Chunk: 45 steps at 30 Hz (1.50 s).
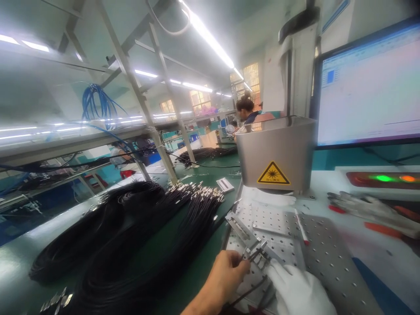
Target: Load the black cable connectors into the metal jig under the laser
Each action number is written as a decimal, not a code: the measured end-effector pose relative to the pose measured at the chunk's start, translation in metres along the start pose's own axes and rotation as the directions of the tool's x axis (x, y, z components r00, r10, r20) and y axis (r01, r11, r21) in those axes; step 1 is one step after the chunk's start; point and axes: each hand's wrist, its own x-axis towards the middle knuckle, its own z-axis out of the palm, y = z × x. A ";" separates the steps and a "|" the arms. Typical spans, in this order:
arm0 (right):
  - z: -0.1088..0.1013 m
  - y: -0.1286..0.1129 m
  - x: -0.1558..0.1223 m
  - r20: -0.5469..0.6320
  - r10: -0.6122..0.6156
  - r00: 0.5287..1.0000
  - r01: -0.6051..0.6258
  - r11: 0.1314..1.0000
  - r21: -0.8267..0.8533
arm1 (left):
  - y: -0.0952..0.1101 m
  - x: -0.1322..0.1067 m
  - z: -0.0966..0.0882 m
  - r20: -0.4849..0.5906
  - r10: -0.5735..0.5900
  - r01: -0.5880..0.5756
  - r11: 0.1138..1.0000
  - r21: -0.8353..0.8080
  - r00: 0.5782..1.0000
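My left hand (226, 273) is bare and pinches thin black cables with metal connectors (254, 253) over a small metal fixture (243, 229) on the perforated plate (324, 258). My right hand (297, 291), in a white glove, rests just right of it, fingers curled beside the cable ends; what it grips is unclear. Above the plate hangs the grey laser marker head (277, 151) with a yellow warning sticker (273, 173).
Large bundles of black cables (131, 236) lie on the green bench to the left. A monitor (367, 87) stands at the right above a panel with lit buttons (383, 178). Gloves and red-handled tools (370, 210) lie at right. Another person (246, 111) sits far behind.
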 end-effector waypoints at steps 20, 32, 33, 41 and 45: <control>0.005 0.004 -0.008 0.037 -0.038 0.999 0.043 0.992 -0.121 | -0.013 -0.001 0.004 -0.078 0.013 -0.005 0.995 0.098 0.997; -0.001 0.005 0.003 0.041 -0.048 0.998 0.048 0.999 -0.002 | 0.004 -0.010 0.003 0.068 -0.023 0.002 0.957 0.292 0.997; -0.003 0.005 0.006 0.031 -0.049 0.998 0.049 0.999 0.012 | 0.004 -0.011 0.003 0.084 -0.009 -0.015 0.957 0.289 0.996; -0.009 0.006 0.012 0.170 -0.092 0.981 0.105 0.992 -0.073 | -0.002 0.002 0.008 0.022 0.081 -0.084 0.966 0.244 0.996; -0.004 0.011 0.008 0.145 -0.208 0.967 0.228 0.964 -0.138 | 0.007 0.003 0.012 -0.008 0.036 -0.032 0.953 0.301 0.999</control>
